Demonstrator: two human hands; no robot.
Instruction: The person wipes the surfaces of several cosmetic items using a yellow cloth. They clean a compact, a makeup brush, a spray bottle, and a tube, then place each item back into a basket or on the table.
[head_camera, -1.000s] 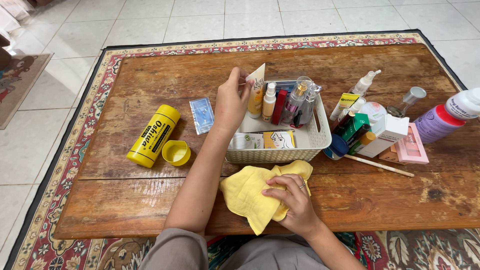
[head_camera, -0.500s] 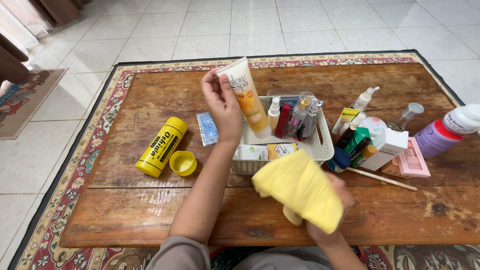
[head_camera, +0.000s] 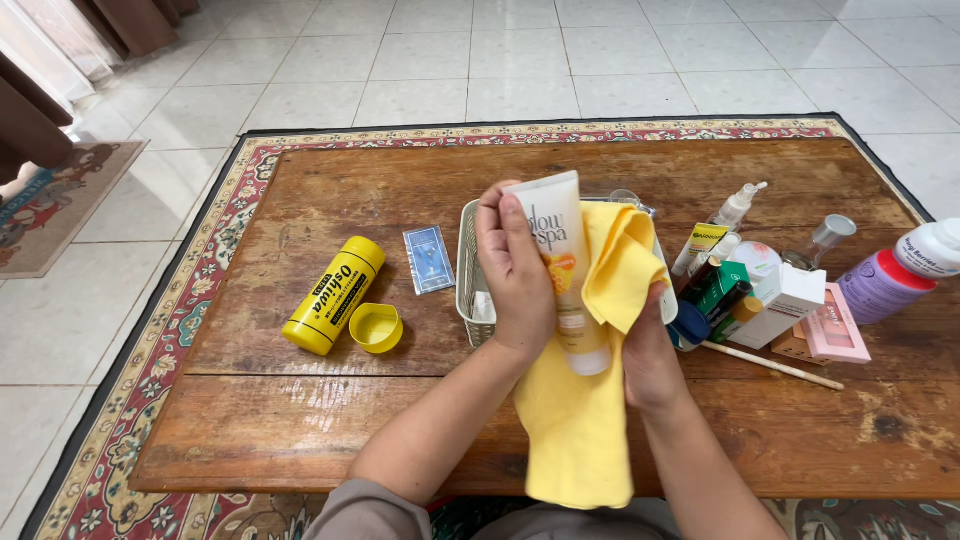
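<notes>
Tiled floor and a patterned rug surround the low wooden table (head_camera: 300, 420). Left hand (head_camera: 515, 275) is closed around a cream tube (head_camera: 560, 265), held cap-down above the table's near edge. Right hand (head_camera: 645, 355) grips a yellow cloth (head_camera: 590, 400), pressed against the tube and draped below it. Behind them stands a white basket (head_camera: 468, 275). Left of the basket lie a blue sachet (head_camera: 428, 259), a yellow cylinder (head_camera: 334, 295) and its yellow cap (head_camera: 376, 327).

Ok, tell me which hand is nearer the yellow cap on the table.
Left. The left hand holds the tube just right of the yellow cap. The right hand, holding the cloth, sits farther right, beyond the tube.
</notes>
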